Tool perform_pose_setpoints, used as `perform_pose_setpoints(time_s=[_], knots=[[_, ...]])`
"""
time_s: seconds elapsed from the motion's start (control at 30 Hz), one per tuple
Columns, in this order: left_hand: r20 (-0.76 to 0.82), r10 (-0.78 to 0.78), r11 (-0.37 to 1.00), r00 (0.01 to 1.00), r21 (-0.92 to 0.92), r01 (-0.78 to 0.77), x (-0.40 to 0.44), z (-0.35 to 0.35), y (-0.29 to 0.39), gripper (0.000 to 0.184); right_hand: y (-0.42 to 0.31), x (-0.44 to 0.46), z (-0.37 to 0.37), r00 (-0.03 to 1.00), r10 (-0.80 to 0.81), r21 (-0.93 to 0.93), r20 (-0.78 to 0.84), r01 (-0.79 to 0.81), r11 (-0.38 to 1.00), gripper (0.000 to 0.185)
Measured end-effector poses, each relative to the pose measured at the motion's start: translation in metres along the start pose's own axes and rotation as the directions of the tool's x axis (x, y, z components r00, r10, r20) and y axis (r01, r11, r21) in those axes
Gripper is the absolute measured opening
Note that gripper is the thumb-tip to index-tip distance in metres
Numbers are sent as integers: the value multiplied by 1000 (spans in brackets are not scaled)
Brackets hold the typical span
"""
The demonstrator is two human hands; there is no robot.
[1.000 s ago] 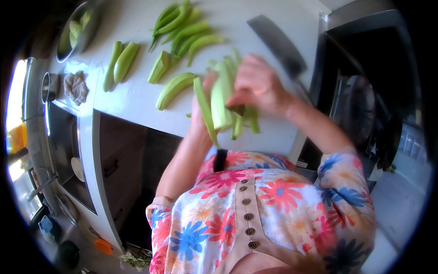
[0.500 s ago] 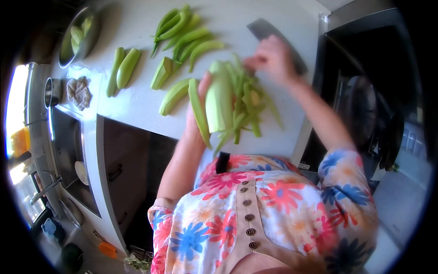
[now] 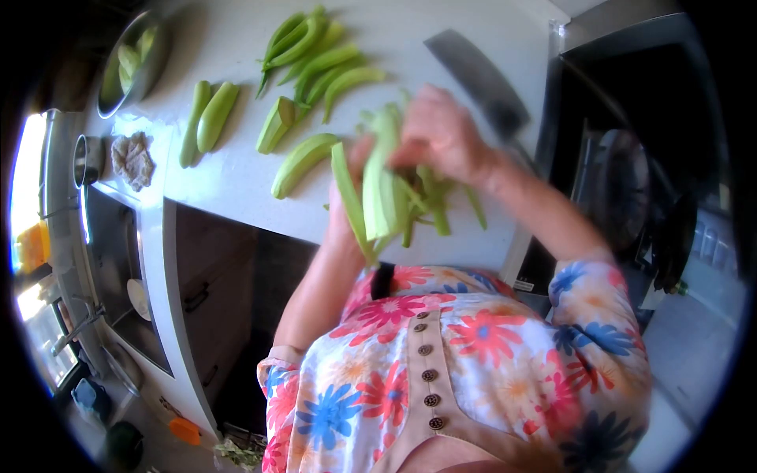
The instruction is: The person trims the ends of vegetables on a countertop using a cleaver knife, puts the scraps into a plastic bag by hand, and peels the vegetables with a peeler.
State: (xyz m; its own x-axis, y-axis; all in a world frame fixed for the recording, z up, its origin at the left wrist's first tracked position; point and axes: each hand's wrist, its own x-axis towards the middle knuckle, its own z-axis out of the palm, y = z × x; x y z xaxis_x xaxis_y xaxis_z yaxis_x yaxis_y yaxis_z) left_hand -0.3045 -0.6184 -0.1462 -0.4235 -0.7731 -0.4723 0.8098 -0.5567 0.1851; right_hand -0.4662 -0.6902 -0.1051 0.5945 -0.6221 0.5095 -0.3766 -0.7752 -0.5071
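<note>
Because the left hand grips the pale gourd by the counter's near edge, the right hand, its hold too blurred to tell, could push it off

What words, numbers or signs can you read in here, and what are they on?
None can be read.
Small white label near the counter: it has dark marks, but they are too small and blurred to read.
Big knife: I can't make out any writing on its blade.
</note>
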Motion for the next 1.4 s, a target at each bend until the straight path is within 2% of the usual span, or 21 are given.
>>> perform_pose_setpoints(time_s=[0.07, 0.1, 0.13, 0.17, 0.23, 0.27, 0.3, 0.4, 0.57, 0.6, 0.7, 0.83, 0.9, 0.93, 1.03, 1.1, 1.17, 1.23, 1.27, 1.37, 1.4], knots=[[9, -2, 987, 1000, 162, 1, -9, 0, -4, 40, 24, 2, 0, 997, 74, -18, 18, -73, 997, 25], [15, -4, 970, 1000, 244, 0, -15, 2, -5, 41, 37, 3, 6, 993, 92, -43, -73, -95, 995, 44], [-62, -13, 965, 998, 262, 29, -23, 12, -7, 46, 61, -4, 9, 996, 82, -137, -27, -85, 987, 43], [-56, -37, 973, 998, 223, 49, -27, 20, -4, 48, 79, -11, 9, 997, 75, -230, 19, -69, 971, 43], [-48, -76, 987, 996, 136, 82, -33, 28, 3, 52, 83, -15, 6, 991, 109, -233, -72, -124, 965, 43], [1, -86, 965, 996, 248, 83, -26, 15, 10, 59, 85, -16, 7, 987, 120, -227, -110, -142, 964, 43], [-21, -16, 956, 1000, 292, 21, -20, 10, 14, 60, 82, -13, 4, 984, 115, -269, -136, -148, 952, 44], [-94, -1, 981, 996, 192, 19, -6, 2, 16, 54, 63, -7, -12, 977, 75, -358, -201, -145, 922, 45], [-163, 76, 994, 984, 93, -61, 4, 2, 14, 39, -12, -4, -13, 993, 21, -171, -115, -40, 984, 44], [-186, 114, 993, 976, 0, -116, 8, 10, 11, 32, -22, -4, -11, 995, 18, -132, -93, -31, 991, 43], [-101, 67, 989, 993, -122, -80, 9, 16, 10, 39, -39, 0, -9, 996, -30, -32, -80, 27, 999, 36], [-31, 71, 986, 997, -146, -75, 5, 13, 6, 30, -30, 2, -6, 999, -33, -44, -31, 32, 999, 36], [-67, 46, 996, 997, -71, -50, 3, 12, 4, 32, -19, 2, -2, 1000, -8, -30, 8, 9, 1000, 37], [-52, 49, 997, 997, -62, -52, -2, 12, 1, 32, -13, 3, 3, 998, -19, 9, -57, 19, 1000, 39], [16, 5, 998, 1000, 66, -6, -14, 9, -5, 38, 29, 1, 6, 992, 99, -50, -73, -103, 993, 41], [65, -44, 981, 997, 192, 31, -20, 6, -6, 43, 64, -6, 9, 993, 98, -169, -66, -108, 980, 43], [-29, -49, 970, 998, 235, 55, -24, 14, -1, 54, 89, -19, 10, 991, 132, -279, -36, -137, 950, 44], [-160, -30, 976, 987, 208, 63, -22, 17, 8, 60, 86, -17, 8, 983, 120, -312, -136, -157, 937, 45], [-22, -44, 974, 999, 221, 48, -14, -2, 11, 63, 84, -16, 7, 978, 125, -320, -167, -174, 931, 45], [-59, -58, 996, 997, 64, 62, -3, -3, 14, 62, 40, -7, -7, 977, 115, -298, -179, -165, 940, 43], [101, -105, 993, 989, 58, 100, 1, -15, 20, 48, 23, -6, -7, 984, 84, -260, -159, -124, 958, 42]])
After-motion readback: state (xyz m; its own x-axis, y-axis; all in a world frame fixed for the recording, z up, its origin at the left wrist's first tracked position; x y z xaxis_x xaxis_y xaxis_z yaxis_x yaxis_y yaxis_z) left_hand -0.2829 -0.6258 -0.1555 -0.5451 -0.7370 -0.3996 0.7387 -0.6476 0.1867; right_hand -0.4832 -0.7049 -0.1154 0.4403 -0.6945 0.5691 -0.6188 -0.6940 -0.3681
